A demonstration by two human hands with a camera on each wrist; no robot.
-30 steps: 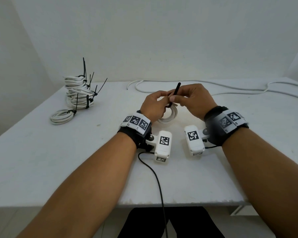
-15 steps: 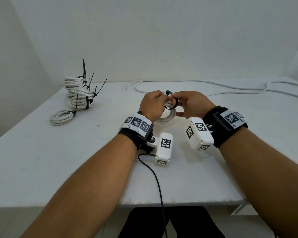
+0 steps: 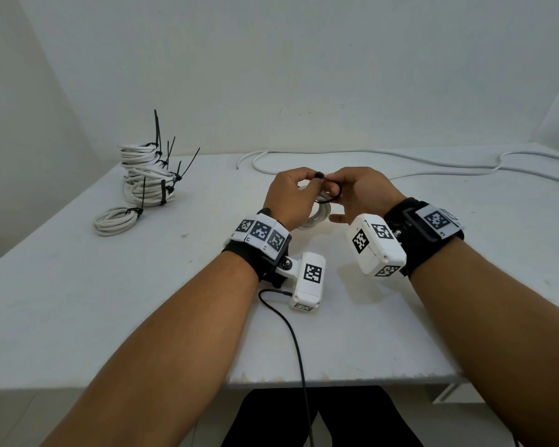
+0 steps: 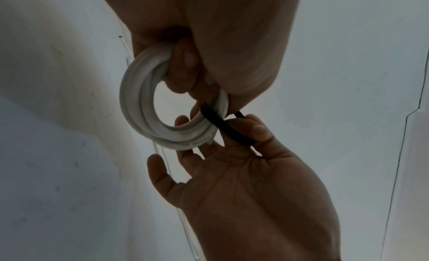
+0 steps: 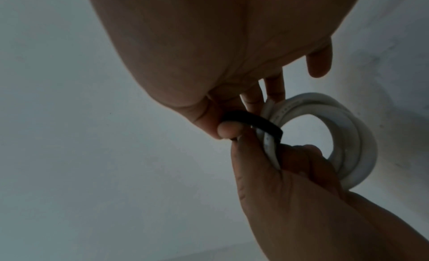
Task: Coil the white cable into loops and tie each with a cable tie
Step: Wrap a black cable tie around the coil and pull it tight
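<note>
Right hand (image 5: 209,54) fills the top of the frame, thumb and a finger pinching a black cable tie (image 5: 253,122). Tie curves from that pinch across the near side of a white cable coil (image 5: 352,136) of several turns. Left hand (image 5: 301,191) rises from the lower right corner, fingers curled round the coil's lower left arc. Backdrop pale and plain.

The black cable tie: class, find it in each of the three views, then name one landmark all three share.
Head: black cable tie loops between both hands, centre.
Left wrist: centre, a dark band crossing the white cable coil, pinched by the right hand.
Right wrist: centre, curving over the coil from the right thumb.
Shared landmark: the coil, gripped by the left hand.
</note>
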